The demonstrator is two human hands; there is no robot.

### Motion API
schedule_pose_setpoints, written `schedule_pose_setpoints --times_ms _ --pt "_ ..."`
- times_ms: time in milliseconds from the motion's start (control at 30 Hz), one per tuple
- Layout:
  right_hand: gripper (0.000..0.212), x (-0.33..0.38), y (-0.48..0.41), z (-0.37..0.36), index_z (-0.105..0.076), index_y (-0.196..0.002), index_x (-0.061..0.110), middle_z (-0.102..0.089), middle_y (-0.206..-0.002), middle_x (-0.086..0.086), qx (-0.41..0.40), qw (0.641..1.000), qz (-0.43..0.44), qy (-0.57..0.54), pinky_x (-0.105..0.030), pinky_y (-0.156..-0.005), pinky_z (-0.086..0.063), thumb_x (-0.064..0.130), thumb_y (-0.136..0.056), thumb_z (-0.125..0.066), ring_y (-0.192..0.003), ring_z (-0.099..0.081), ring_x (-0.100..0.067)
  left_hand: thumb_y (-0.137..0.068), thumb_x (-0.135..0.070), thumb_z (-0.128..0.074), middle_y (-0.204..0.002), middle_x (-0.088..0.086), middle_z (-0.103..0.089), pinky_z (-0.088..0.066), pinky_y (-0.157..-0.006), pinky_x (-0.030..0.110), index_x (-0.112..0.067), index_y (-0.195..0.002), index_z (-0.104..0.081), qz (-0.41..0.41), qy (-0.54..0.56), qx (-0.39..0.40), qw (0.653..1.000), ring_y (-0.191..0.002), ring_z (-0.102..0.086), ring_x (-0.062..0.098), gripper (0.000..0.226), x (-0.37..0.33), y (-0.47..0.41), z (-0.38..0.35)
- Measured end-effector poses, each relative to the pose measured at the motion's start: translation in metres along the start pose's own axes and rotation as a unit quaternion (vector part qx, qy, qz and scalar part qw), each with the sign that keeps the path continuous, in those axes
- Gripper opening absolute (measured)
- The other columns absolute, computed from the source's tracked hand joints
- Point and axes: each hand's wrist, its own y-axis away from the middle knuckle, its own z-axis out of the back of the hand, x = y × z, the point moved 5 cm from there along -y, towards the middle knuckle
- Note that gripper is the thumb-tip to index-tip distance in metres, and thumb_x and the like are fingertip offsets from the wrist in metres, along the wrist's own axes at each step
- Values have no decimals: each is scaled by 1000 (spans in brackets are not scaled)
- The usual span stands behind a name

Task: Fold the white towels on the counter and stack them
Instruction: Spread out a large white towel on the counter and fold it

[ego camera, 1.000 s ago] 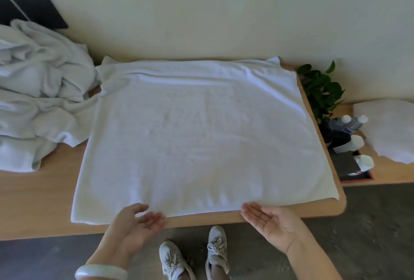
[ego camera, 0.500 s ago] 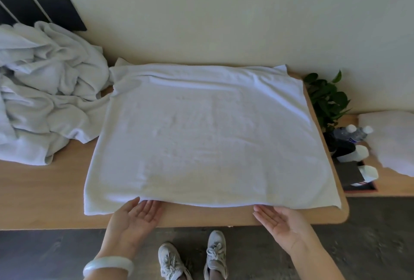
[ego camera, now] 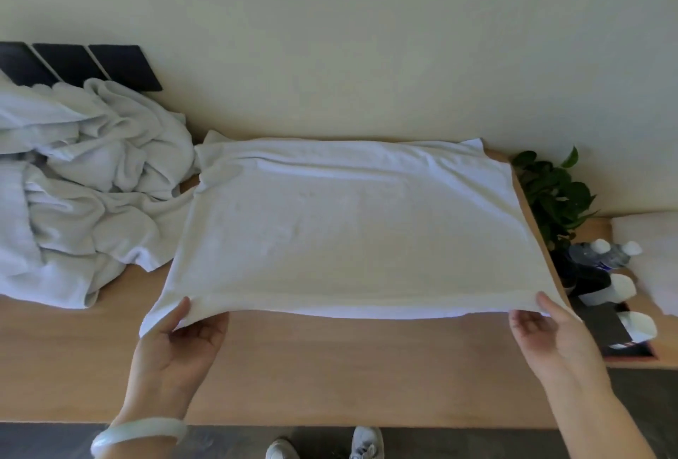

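Nearest, just short of the towel's near hem: left hand (ego camera: 179, 344) and right hand (ego camera: 550, 337), palms up, each pinching a near corner of the towel (ego camera: 348, 223), thumb on top, fingers (ego camera: 211, 328) curled beneath. Gripped wide apart, presumably to keep the hem straight and taut. Raised just off the table (ego camera: 348, 367) along that hem, sagging slightly between the two grips. Flat on the wood farther back, with the far edge rumpled against the wall. Probably the start of a fold: near hem to be carried over to meet the far one, corners matched.

Left of the towel, touching its left edge: a crumpled pile (ego camera: 84, 201) of more white towels, not yet folded and within easy reach for later turns.

Right of the towel, past the table's end and lower: a plant (ego camera: 554, 194), some bottles (ego camera: 601, 256), and a white bundle (ego camera: 649, 256) cut off by the frame. Perhaps the finished stack; cannot tell.
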Motion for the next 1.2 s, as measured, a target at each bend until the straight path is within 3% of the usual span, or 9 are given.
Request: schedule_pose_setpoints --times_ms 100,200,300,400,467,600,700,833,1200 --pt "4 20 -31 -55 -62 -98 9 -64 -106 -6 38 996 28 69 -28 -69 -55 7 -95 -60 -99 -64 -17 -53 9 -72 -114 15 -70 -52 -89 49 -5 -122 -61 -11 -7 10 1000 -106 -68 34 71 -10 -35 -47" --pt "22 24 -71 -109 -61 -115 4 -68 -111 -10 57 997 29 44 -30 -63 -59 3 -94 -60 -99 -67 -21 -95 0 -47 -121 18 -67 -51 -92 52 -5 -129 -57 -17 -12 -8 1000 -113 -63 38 36 -9 -84 -86" --pt "31 18 -100 -156 -56 -127 5 -64 -124 -12 71 996 42 28 -30 -63 -60 1 -96 -56 -101 -66 -21 -103 -5 -37 -121 17 -63 -45 -102 52 -6 -130 -54 -49 -49 -16 997 -120 -57 38 32 -7 -122 -120" --pt "42 -1 -111 -186 -45 -141 3 -51 -139 -12 117 980 53 151 -34 -92 -53 4 -99 -52 -125 -54 -26 -106 -11 -31 -143 15 -46 -31 -115 45 -6 -144 -39 -59 -203 36 977 -138 -40 31 39 6 -144 -138" --pt "53 -16 -110 -198 -37 -147 8 -41 -148 -10 138 899 119 399 -37 -103 -41 12 -98 -57 -135 -43 -29 -105 -21 -39 -155 6 -31 -24 -118 41 -17 -146 -34 -88 -476 74 872 -144 -29 24 41 18 -155 -137" --pt "86 -63 -110 -213 -6 -158 22 4 -165 0 204 513 228 802 -46 -118 -14 47 -94 -58 -152 -3 -24 -92 -59 -52 -163 -8 12 -4 -117 58 -34 -156 0 -117 -894 103 420 -151 9 23 86 40 -168 -124" --pt "108 -93 -118 -202 20 -152 35 32 -159 5 185 367 185 893 -63 -115 1 78 -81 -49 -149 21 -28 -79 -79 -49 -154 -12 37 -1 -109 75 -48 -148 21 -70 -949 88 294 -145 30 30 103 46 -177 -108" --pt "117 -99 -114 -194 28 -149 35 39 -155 3 166 348 170 907 -67 -113 3 83 -75 -49 -147 27 -30 -71 -87 -46 -150 -14 44 -7 -103 80 -51 -142 29 -34 -964 86 251 -143 33 31 109 45 -177 -102" --pt "110 -119 -51 -95 28 -149 35 40 -154 4 168 353 167 905 -66 -114 3 81 -79 -44 -146 29 -29 -75 -85 -43 -144 -10 52 -10 -102 81 -46 -137 38 -18 -968 95 233 -140 37 33 109 48 -92 -21"
